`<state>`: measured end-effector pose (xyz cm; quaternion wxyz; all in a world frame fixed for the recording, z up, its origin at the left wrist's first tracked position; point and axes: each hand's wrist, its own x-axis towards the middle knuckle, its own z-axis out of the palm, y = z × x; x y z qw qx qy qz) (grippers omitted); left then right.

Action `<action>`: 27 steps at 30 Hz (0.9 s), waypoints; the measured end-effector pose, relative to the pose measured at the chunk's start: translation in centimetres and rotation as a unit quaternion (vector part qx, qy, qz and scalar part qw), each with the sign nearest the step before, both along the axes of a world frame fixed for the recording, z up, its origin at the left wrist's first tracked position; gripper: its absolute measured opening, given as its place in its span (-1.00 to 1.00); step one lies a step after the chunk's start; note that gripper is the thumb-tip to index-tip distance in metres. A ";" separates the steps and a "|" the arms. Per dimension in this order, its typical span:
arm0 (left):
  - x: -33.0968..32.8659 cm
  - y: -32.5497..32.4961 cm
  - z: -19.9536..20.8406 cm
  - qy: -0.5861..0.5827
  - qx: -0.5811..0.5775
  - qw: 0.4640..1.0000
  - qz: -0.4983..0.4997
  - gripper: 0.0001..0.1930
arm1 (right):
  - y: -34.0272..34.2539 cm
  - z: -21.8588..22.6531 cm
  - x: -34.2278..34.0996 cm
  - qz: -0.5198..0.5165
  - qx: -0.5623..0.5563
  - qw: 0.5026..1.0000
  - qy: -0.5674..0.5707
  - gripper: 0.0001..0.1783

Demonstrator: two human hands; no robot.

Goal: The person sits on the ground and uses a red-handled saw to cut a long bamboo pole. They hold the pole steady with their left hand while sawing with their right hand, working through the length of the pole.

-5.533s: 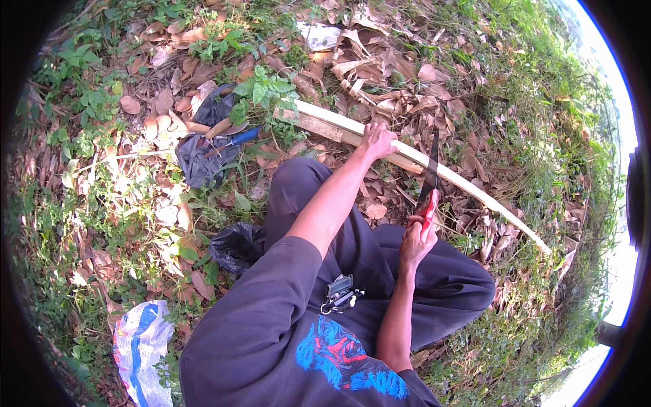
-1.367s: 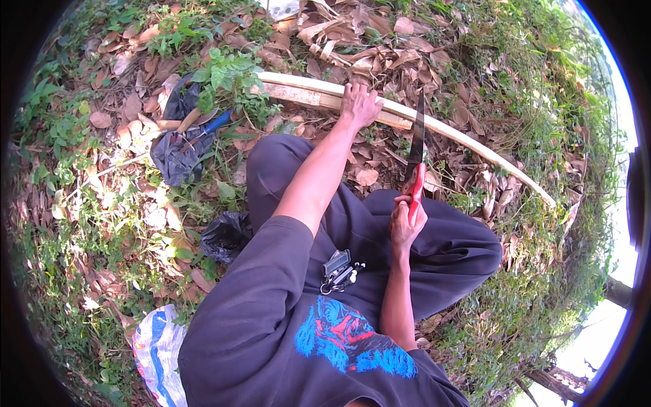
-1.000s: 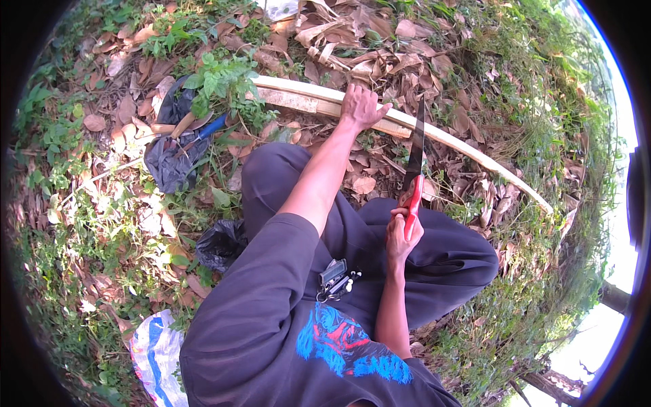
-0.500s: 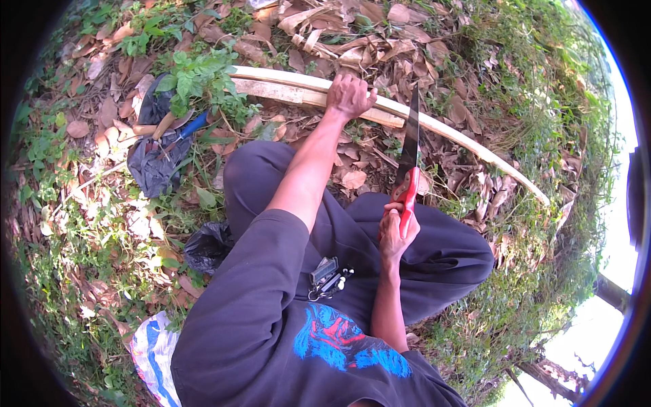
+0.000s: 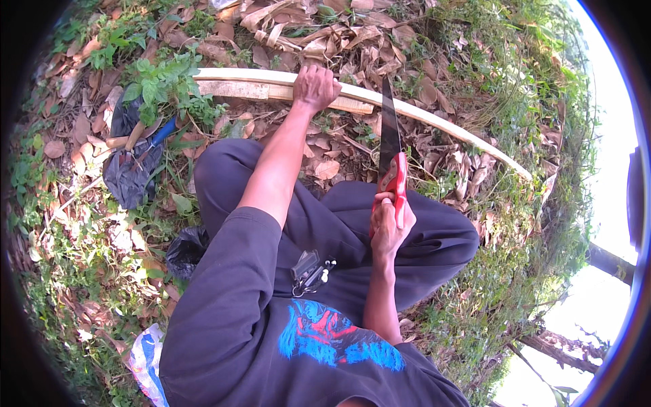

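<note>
A long pale wooden strip (image 5: 441, 122) lies across the ground in front of my crossed legs, looking curved in this lens. A shorter wooden board (image 5: 237, 89) runs alongside its near edge, on the left. My left hand (image 5: 317, 88) is closed around the strip, just left of the shorter board's right end. In my right hand (image 5: 390, 220) is a handsaw (image 5: 391, 139) with a red handle and dark blade, its tip pointing away from me. The blade's far end is at the strip, right of my left hand; whether it touches the wood I cannot tell.
Left of my knee, a black plastic bag (image 5: 129, 183) lies with wooden-handled tools and a blue-handled tool (image 5: 164, 130). A keyring bunch (image 5: 308, 273) rests on my lap. A white and blue bag (image 5: 148, 363) is at lower left. Dry leaves (image 5: 325, 169) and weeds cover the ground.
The whole view has shifted, so everything sits further left. The saw is a little more upright against the strip, its tip tilted slightly leftward. My left hand keeps its grip on the wood.
</note>
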<state>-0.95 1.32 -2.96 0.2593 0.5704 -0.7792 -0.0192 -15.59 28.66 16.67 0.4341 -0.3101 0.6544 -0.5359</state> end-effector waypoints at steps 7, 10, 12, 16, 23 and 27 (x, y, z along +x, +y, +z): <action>0.1 0.5 0.3 0.004 -0.023 1.000 -0.006 -0.75 | -0.2 -0.2 -0.8 0.002 -0.025 0.999 -0.024 -0.86; 0.2 0.9 0.7 0.009 -0.056 0.998 -0.006 -0.74 | -0.5 -0.1 -0.8 0.007 -0.024 0.999 -0.025 -0.86; 0.2 1.2 0.9 0.006 -0.060 0.998 -0.006 -0.72 | -0.7 -0.1 -0.7 0.009 -0.023 0.999 -0.021 -0.87; 0.2 1.6 1.1 0.008 -0.055 0.998 -0.008 -0.68 | -1.3 0.4 0.1 0.010 -0.006 0.999 -0.040 -0.87; 0.0 1.3 0.0 0.008 -0.037 0.999 0.009 -0.64 | -1.4 -0.5 0.1 0.017 -0.002 0.999 -0.051 -0.87; 0.0 1.2 -0.2 0.014 -0.065 0.998 0.009 -0.66 | -1.5 -0.3 0.1 0.016 0.002 0.999 -0.040 -0.87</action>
